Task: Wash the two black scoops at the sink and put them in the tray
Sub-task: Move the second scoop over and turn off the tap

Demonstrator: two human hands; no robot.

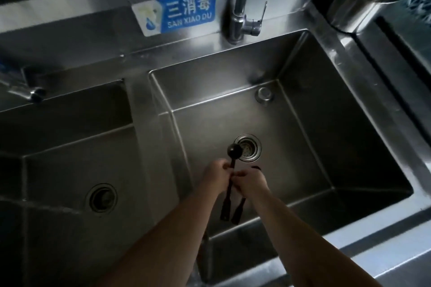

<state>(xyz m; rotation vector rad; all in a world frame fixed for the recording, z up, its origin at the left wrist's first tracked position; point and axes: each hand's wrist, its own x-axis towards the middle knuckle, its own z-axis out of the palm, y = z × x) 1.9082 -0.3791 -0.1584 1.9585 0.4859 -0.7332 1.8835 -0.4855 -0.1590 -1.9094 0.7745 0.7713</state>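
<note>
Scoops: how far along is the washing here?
Nothing looks finished. Both hands, left hand and right hand, hold the two black scoops over the right sink basin. No water runs from the faucet, so rinsing and placing in the tray, not identifiable here, remain.

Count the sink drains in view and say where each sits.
2. One drain with a strainer lies in the floor of the right basin, just beyond the scoop bowl. The other drain lies in the left basin. None seem hidden.
</note>
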